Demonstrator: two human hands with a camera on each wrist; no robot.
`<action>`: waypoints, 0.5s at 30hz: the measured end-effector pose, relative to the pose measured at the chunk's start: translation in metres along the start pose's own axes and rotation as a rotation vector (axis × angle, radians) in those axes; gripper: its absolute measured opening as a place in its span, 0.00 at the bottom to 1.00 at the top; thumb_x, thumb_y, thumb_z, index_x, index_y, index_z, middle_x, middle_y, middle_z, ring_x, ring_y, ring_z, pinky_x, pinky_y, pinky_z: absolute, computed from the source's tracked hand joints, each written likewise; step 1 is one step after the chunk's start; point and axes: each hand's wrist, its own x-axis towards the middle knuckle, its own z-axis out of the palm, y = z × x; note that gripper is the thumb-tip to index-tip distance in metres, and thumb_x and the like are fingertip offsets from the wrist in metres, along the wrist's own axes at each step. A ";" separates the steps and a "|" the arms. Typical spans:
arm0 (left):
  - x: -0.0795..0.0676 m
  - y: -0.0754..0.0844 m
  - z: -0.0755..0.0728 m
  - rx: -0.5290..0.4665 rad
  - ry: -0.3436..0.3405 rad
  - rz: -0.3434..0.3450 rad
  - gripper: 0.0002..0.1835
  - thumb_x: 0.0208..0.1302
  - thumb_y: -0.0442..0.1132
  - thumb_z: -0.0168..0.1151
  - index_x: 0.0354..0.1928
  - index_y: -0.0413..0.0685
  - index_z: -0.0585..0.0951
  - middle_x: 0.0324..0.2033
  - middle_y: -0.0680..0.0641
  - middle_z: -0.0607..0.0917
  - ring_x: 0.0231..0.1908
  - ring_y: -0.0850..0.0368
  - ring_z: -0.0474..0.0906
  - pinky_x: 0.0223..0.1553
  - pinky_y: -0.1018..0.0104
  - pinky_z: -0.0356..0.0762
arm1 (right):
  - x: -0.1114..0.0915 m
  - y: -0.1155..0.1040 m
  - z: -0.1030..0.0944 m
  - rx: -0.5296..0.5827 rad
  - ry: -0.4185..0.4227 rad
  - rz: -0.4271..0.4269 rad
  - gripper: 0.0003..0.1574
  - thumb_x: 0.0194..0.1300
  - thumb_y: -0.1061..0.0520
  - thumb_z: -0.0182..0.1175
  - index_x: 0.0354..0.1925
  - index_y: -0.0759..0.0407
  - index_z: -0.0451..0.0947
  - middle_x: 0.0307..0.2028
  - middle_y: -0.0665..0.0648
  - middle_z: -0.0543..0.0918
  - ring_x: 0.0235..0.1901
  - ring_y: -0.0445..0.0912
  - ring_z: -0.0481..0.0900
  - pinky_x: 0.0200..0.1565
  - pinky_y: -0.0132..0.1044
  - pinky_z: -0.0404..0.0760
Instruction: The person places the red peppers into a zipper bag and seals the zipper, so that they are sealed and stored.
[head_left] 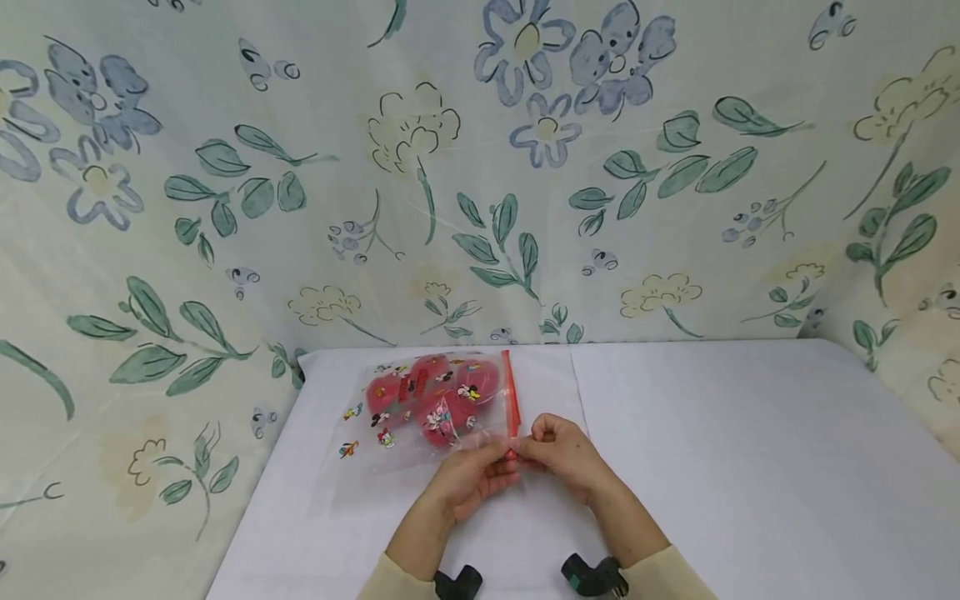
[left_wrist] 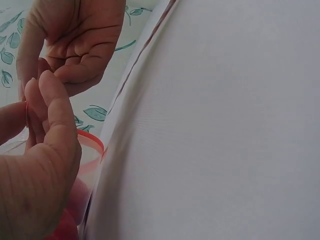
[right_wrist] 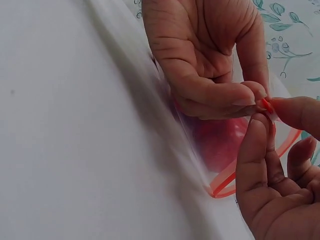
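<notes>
A clear plastic zip bag point(head_left: 386, 446) printed with small cartoon figures lies on the left part of the table. Through its film show several round pinkish-red things point(head_left: 442, 417), whose kind I cannot tell. A red strip point(head_left: 512, 387) runs along the bag's right edge. At the near end of this strip, my left hand point(head_left: 474, 477) pinches the edge between thumb and fingers. Right beside it, my right hand point(head_left: 568, 457) pinches the same strip, the fingertips of both hands almost meeting. The right wrist view shows the red edge point(right_wrist: 225, 182) gaping in a loop below the hands.
A white cloth point(head_left: 712, 450) covers the table, with a fold line to the right of the bag. Behind it hangs a flower-patterned curtain point(head_left: 480, 208). Dark wrist-worn devices point(head_left: 592, 575) sit by both sleeves at the near edge.
</notes>
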 end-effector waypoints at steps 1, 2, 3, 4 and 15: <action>0.000 0.000 0.000 0.009 0.002 0.001 0.08 0.75 0.39 0.57 0.47 0.41 0.79 0.33 0.51 0.84 0.36 0.63 0.82 0.46 0.66 0.86 | 0.000 0.000 0.000 0.000 0.000 0.001 0.21 0.65 0.59 0.68 0.29 0.55 0.63 0.26 0.49 0.83 0.30 0.42 0.80 0.35 0.33 0.81; 0.000 0.000 0.000 0.016 0.004 0.001 0.08 0.75 0.39 0.57 0.48 0.41 0.79 0.33 0.51 0.83 0.36 0.63 0.82 0.46 0.66 0.86 | 0.000 0.000 0.000 0.002 0.004 0.003 0.21 0.65 0.60 0.68 0.29 0.55 0.63 0.26 0.50 0.84 0.30 0.42 0.81 0.36 0.33 0.82; 0.001 -0.001 -0.001 0.028 0.004 0.005 0.09 0.75 0.39 0.57 0.48 0.41 0.78 0.34 0.51 0.83 0.36 0.63 0.82 0.46 0.66 0.86 | 0.000 0.000 0.001 0.002 0.010 0.002 0.21 0.65 0.60 0.67 0.29 0.55 0.62 0.27 0.50 0.85 0.30 0.42 0.81 0.36 0.33 0.82; 0.001 -0.001 -0.001 0.035 0.007 0.007 0.09 0.75 0.39 0.57 0.48 0.41 0.78 0.34 0.51 0.83 0.36 0.64 0.82 0.47 0.66 0.86 | 0.000 0.000 0.002 -0.001 0.021 0.004 0.21 0.66 0.61 0.67 0.28 0.55 0.62 0.27 0.51 0.85 0.30 0.42 0.81 0.35 0.33 0.82; 0.002 0.000 -0.005 0.106 -0.013 0.013 0.01 0.72 0.34 0.59 0.40 0.44 0.78 0.28 0.53 0.82 0.30 0.64 0.81 0.41 0.67 0.86 | 0.001 -0.001 0.012 0.012 0.196 0.011 0.27 0.62 0.65 0.67 0.24 0.53 0.56 0.24 0.52 0.81 0.27 0.44 0.76 0.31 0.34 0.76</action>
